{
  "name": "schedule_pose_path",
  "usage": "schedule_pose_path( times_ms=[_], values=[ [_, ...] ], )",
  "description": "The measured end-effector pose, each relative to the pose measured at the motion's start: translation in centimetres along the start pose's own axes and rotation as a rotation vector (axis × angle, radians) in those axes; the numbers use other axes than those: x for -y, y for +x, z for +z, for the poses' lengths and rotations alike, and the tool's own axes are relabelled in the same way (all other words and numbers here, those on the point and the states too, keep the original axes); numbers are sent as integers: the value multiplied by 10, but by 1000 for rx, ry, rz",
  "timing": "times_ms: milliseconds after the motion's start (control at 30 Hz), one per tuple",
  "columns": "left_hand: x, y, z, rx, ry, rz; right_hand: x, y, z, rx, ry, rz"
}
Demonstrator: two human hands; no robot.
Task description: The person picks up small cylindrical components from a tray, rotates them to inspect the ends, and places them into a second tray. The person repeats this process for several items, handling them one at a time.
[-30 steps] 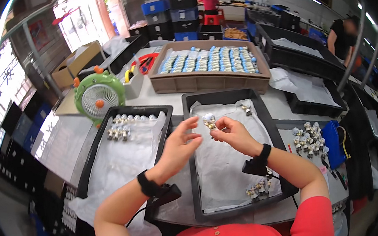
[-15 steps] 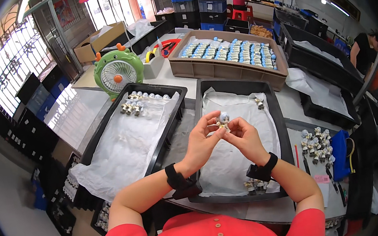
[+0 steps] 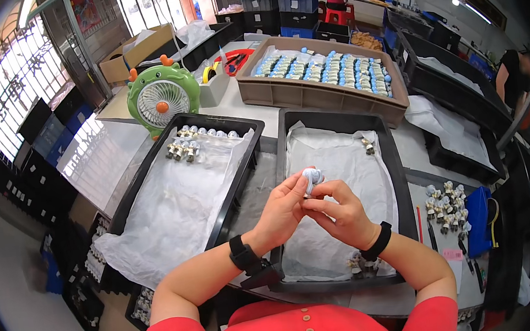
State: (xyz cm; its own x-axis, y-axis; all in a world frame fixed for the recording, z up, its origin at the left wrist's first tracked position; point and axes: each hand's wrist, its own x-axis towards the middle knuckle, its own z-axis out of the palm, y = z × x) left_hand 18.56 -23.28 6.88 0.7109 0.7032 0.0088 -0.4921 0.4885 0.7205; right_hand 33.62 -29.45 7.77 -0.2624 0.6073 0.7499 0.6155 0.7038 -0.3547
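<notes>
A small figurine (image 3: pixel 311 178) with pale blue hair is pinched between my two hands above the right black tray (image 3: pixel 399 184). My left hand (image 3: pixel 282 207) grips it from the left, thumb and fingers closed about its head and side. At its lower right, the fingertips of my right hand (image 3: pixel 342 212) press together on it; its lower part is hidden by my fingers. A single figurine (image 3: pixel 367 146) lies on the white liner near that tray's far right corner. Several more figurines (image 3: pixel 357 264) sit at its near edge, partly behind my right wrist.
Left stands another black tray (image 3: pixel 254 144) with rows of figurines (image 3: pixel 184 151) at its far end. A green fan (image 3: pixel 163 98) is behind it. A brown crate (image 3: pixel 322 95) of blue-and-white figurines sits at the back. More figurines (image 3: pixel 447 206) are heaped at right beside a blue container (image 3: pixel 479 220).
The figurine has been turned from its front to the back of its head, and lowered slightly. Both hands have come down a little and shifted their fingers on it.
</notes>
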Motion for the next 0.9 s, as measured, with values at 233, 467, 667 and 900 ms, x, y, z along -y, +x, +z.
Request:
schedule_pose_path(
  times_ms=[233, 467, 667, 900],
  values=[
    [-8, -2, 1, 103, -84, -71, -8, -1, -13, -63, -6, 144],
    [-8, -2, 0, 131, -31, -77, -8, 6, -15, 12, 49, 202],
    [-6, -2, 1, 124, 3, -75, -13, 2, -14, 55, 96, 262],
    [-6, -2, 0, 102, 4, -63, -16, 0, -15, 105, 163, 346]
  ],
)
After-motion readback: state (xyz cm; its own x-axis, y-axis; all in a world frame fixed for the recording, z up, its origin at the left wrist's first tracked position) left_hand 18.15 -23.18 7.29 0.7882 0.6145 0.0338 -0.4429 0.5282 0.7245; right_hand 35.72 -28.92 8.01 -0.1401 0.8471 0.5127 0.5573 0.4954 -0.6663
